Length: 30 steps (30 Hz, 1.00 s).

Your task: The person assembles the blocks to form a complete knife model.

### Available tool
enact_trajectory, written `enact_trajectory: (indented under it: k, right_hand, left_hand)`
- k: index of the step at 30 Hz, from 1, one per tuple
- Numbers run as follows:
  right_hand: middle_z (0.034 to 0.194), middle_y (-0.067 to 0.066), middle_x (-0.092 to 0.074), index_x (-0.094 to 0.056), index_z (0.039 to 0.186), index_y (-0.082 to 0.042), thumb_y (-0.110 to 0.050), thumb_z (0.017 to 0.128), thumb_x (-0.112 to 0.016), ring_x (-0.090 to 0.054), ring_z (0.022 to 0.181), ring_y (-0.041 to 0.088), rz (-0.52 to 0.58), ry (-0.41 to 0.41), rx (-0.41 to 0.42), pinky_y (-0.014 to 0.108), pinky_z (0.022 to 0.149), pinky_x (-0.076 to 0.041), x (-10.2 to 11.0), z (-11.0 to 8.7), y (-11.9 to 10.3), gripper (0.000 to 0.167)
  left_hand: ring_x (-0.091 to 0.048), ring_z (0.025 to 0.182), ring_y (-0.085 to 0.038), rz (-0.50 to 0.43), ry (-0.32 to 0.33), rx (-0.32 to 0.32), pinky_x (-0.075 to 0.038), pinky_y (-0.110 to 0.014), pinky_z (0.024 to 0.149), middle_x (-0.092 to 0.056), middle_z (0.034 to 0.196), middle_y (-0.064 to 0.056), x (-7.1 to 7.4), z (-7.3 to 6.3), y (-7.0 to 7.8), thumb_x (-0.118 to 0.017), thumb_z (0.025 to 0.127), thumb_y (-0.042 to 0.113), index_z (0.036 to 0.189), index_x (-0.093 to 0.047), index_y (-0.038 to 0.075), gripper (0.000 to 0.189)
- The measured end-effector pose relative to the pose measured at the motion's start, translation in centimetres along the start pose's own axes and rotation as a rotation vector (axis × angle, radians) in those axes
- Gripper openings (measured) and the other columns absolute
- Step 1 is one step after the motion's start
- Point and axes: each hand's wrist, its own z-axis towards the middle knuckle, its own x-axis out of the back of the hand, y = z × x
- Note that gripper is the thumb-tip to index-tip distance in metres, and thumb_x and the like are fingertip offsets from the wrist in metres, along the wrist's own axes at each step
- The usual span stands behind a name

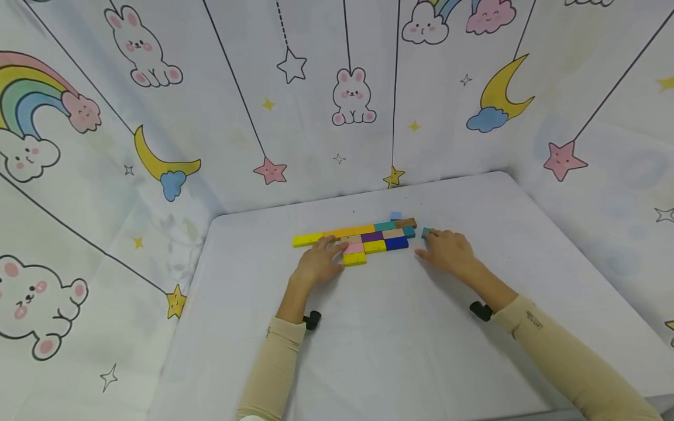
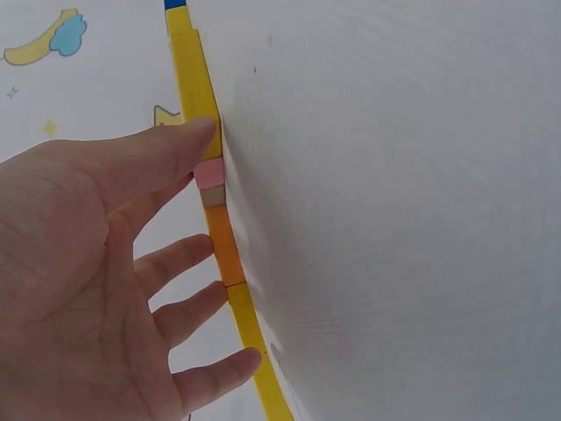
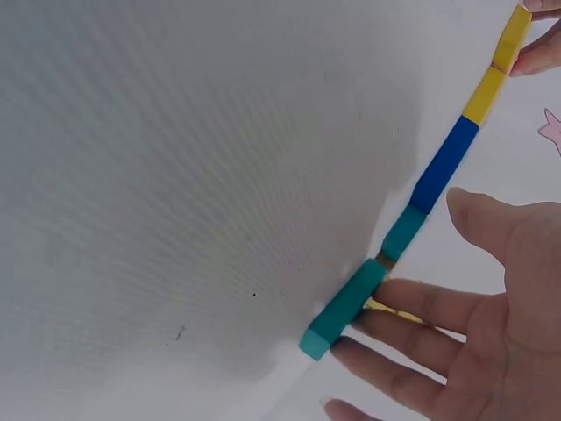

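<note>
Small coloured blocks lie flat on the table, packed in staggered rows. The back row runs from a long yellow block (image 1: 308, 240) through orange ones to a brown block (image 1: 406, 223). Farther forward are a purple block (image 1: 372, 237), a dark blue block (image 1: 397, 243) and a front yellow block (image 1: 355, 258). My left hand (image 1: 318, 263) rests at the left of the group, thumb and spread fingertips touching the blocks. Right of the group, my right hand (image 1: 450, 251) touches a separate teal block (image 3: 342, 311) with extended fingertips, its thumb apart from it.
A light blue block (image 1: 396, 216) lies just behind the back row. White cloth covers the table (image 1: 400, 339). Printed curtains (image 1: 316, 128) stand along the table's back and sides.
</note>
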Motion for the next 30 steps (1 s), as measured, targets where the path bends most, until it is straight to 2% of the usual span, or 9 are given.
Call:
enact_trajectory:
  k: [7,18,23,30]
  right_hand:
    - [0.149,0.030,-0.052,-0.055,0.145,0.008,-0.042,0.104,-0.063,-0.054,0.134,0.048,0.035,-0.008,0.025,0.060,0.107,-0.049,-0.3,-0.7,0.0,0.065]
    - [0.150,0.031,-0.051,-0.056,0.144,0.007,-0.037,0.101,-0.069,-0.052,0.136,0.049,0.092,0.001,0.049,0.060,0.108,-0.048,-0.7,-1.8,-0.4,0.063]
    - [0.149,0.028,-0.054,-0.058,0.143,0.006,-0.037,0.099,-0.072,-0.053,0.136,0.047,0.072,0.025,0.064,0.060,0.107,-0.049,-0.9,-2.2,-0.5,0.063]
    - [0.150,0.024,-0.055,-0.059,0.144,0.002,-0.039,0.098,-0.073,-0.051,0.139,0.043,0.055,0.015,0.059,0.071,0.114,-0.034,-0.8,-2.9,-1.0,0.062]
  left_hand:
    - [-0.023,0.158,-0.032,0.012,0.000,-0.008,-0.033,-0.059,0.121,-0.029,0.170,-0.007,-0.4,0.2,-0.3,-0.064,0.104,0.038,0.162,-0.039,0.035,0.064]
    - [-0.023,0.158,-0.033,0.013,0.002,-0.007,-0.033,-0.060,0.121,-0.028,0.170,-0.008,0.0,-0.1,0.1,-0.064,0.104,0.037,0.162,-0.039,0.034,0.063]
    - [-0.024,0.157,-0.033,0.009,0.000,-0.003,-0.033,-0.060,0.121,-0.029,0.170,-0.009,0.0,-0.2,0.3,-0.064,0.104,0.036,0.162,-0.040,0.032,0.063]
    - [-0.023,0.158,-0.033,0.013,-0.008,-0.004,-0.032,-0.060,0.122,-0.027,0.171,-0.009,0.0,-0.2,0.2,-0.063,0.104,0.036,0.163,-0.039,0.032,0.064]
